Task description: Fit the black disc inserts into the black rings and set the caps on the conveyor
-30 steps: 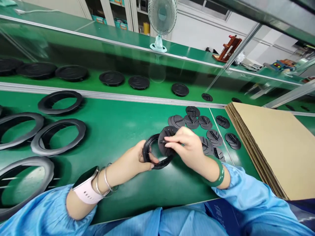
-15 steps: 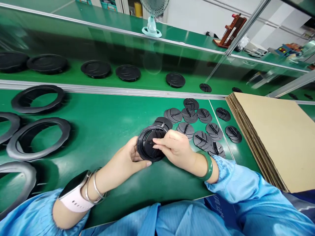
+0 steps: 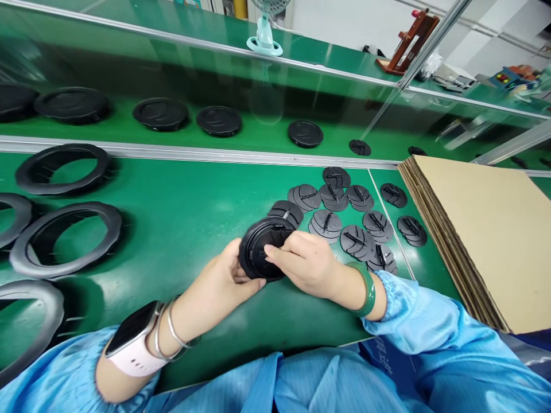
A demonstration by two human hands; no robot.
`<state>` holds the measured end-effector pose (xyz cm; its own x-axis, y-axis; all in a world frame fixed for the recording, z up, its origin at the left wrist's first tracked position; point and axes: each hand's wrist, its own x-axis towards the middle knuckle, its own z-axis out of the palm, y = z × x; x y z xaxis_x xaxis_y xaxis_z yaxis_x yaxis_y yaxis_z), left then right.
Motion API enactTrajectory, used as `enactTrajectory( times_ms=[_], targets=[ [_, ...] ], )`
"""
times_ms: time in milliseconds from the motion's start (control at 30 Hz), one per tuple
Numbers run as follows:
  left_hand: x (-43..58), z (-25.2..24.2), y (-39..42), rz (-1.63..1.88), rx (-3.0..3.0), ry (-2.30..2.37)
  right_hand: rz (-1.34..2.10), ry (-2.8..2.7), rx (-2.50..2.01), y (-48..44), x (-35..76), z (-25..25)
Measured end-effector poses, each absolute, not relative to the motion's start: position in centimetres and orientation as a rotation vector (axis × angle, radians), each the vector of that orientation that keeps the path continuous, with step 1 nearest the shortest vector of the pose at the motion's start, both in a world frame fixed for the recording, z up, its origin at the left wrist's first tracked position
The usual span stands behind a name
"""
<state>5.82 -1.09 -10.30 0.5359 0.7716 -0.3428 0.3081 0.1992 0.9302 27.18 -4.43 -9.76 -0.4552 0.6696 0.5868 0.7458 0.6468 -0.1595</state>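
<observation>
A black round plastic housing [image 3: 248,244] is tilted toward me above the green table. My left hand [image 3: 230,269] grips it from the left, thumb along its lower edge and the other fingers behind. Inside its rim lies a thin black disc [image 3: 275,236]. My right hand [image 3: 305,261] is closed at the middle of that disc, thumb and forefinger pinching around its raised centre bar, which they mostly hide. Just behind the housing, a small stack of similar discs [image 3: 287,211] rests on the table, and more overlapping discs [image 3: 326,222] are spread to the right.
Large black rings [image 3: 109,229] lie at the left. Finished-looking round black parts [image 3: 219,121] stand in a row beyond the metal rail [image 3: 193,157]. A stack of cardboard sheets [image 3: 482,229] fills the right side. Behind the glass stands a fan [image 3: 264,43].
My right fingertips have shifted slightly left and down on the disc, which now appears to sit flatter in the housing. The view has moved slightly.
</observation>
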Motion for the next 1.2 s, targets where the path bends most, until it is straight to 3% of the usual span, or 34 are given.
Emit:
enactTrajectory(
  times_ms=[233,600,1200],
  targets=[
    [5.8,-10.2,-1.1,0.439,1.362,0.995,-0.206,-2.249,-1.016,-4.4,27.3,-9.8],
    [6.0,-9.9,-1.2,0.412,1.386,1.046,0.054,-2.188,-1.178,-4.6,26.9,-9.3],
    [6.0,-9.8,-1.1,0.407,1.44,1.043,-0.052,-2.258,-1.167,-5.0,26.8,-9.5]
  ],
)
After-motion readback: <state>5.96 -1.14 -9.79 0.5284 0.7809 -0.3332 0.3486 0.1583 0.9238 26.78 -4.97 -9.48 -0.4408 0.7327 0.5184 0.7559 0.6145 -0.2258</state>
